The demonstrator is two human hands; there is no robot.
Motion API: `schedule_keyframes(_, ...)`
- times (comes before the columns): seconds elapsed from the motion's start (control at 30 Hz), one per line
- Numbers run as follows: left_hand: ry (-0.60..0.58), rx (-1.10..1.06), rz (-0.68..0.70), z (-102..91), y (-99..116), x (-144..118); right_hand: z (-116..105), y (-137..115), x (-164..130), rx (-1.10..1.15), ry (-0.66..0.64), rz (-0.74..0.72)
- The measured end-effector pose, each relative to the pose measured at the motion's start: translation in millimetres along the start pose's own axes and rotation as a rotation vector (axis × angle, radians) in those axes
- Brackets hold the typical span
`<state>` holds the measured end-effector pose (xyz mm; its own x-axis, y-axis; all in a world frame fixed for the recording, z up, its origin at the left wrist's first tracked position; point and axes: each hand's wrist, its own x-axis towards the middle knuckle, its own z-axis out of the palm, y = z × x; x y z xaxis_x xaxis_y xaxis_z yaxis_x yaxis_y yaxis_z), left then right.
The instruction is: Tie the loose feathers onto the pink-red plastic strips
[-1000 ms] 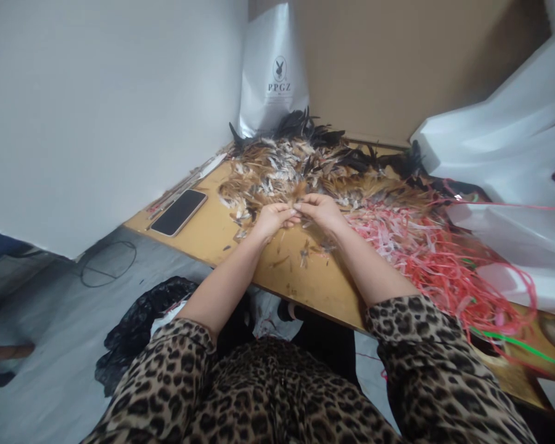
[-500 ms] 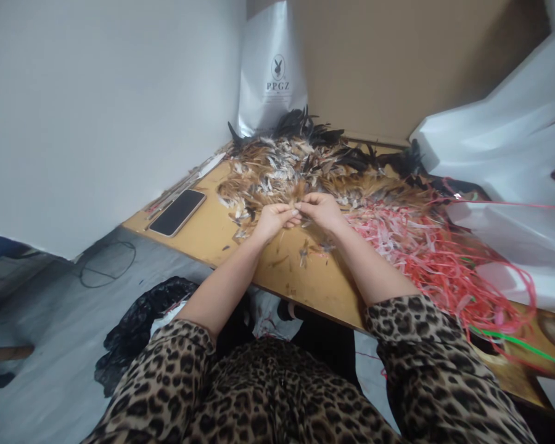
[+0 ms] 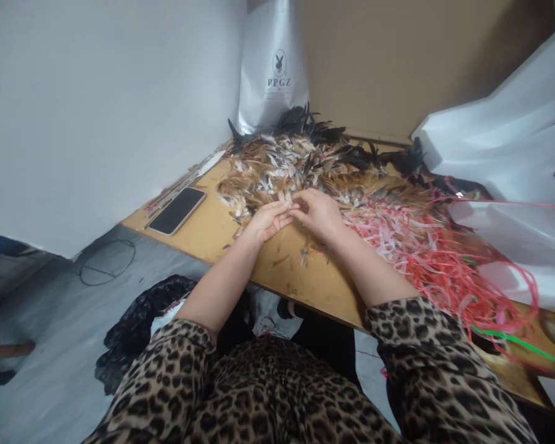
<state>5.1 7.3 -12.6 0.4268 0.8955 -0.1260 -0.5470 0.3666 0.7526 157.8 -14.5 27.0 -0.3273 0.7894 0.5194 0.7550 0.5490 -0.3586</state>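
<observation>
A big heap of brown, white and black feathers [image 3: 300, 166] covers the far part of a wooden table [image 3: 213, 231]. My left hand [image 3: 268, 221] and my right hand [image 3: 319, 213] meet at the heap's near edge, fingertips together. Both pinch a small bunch of brown feathers [image 3: 290, 206], most of it hidden by my fingers. A few loose feathers [image 3: 305, 253] lie on the bare wood just below my hands. My sleeves are leopard print.
A tangle of pink and red plastic strips [image 3: 425, 259] spreads to the right. A black phone [image 3: 177, 210] lies at the table's left edge. A white paper bag [image 3: 272, 68] stands behind the feathers, white sheeting [image 3: 504, 154] at right. A black bag [image 3: 139, 320] sits on the floor.
My hands have closed in on each other and sunk slightly toward the table; the left hand's fingers now stretch out under the right hand's. The view shifted a little.
</observation>
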Motion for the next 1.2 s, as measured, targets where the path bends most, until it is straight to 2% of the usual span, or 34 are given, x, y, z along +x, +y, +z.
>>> schedule_keyframes(0.13,-0.001,0.017,-0.035,1.4,-1,-2,3,-7,-1,-0.254,-0.025,-0.014)
schedule_keyframes(0.27,0.016,0.067,-0.03,3.1,-2,-2,6,-7,-2,-0.298,-0.018,0.006)
schedule_keyframes(0.37,0.034,0.1,-0.009,3.5,-2,-1,4,-5,-1,-0.238,-0.01,0.029)
schedule_keyframes(0.47,0.092,0.094,0.035,2.7,-2,0,-4,6,2,-0.072,-0.031,0.062)
schedule_keyframes(0.6,0.151,0.066,0.082,0.5,1,2,-18,34,6,0.105,-0.017,0.236)
schedule_keyframes(0.73,0.18,0.034,0.104,-0.5,2,2,-21,57,4,0.104,-0.114,0.34)
schedule_keyframes(0.87,0.212,0.005,0.125,-0.7,4,3,-13,57,1,0.011,-0.184,0.272)
schedule_keyframes(1.07,0.181,-0.029,0.15,-2.9,5,4,4,35,-1,-0.178,-0.185,0.114)
schedule_keyframes(1.2,0.188,0.009,0.155,-3.5,5,5,13,30,-4,-0.278,-0.196,0.038)
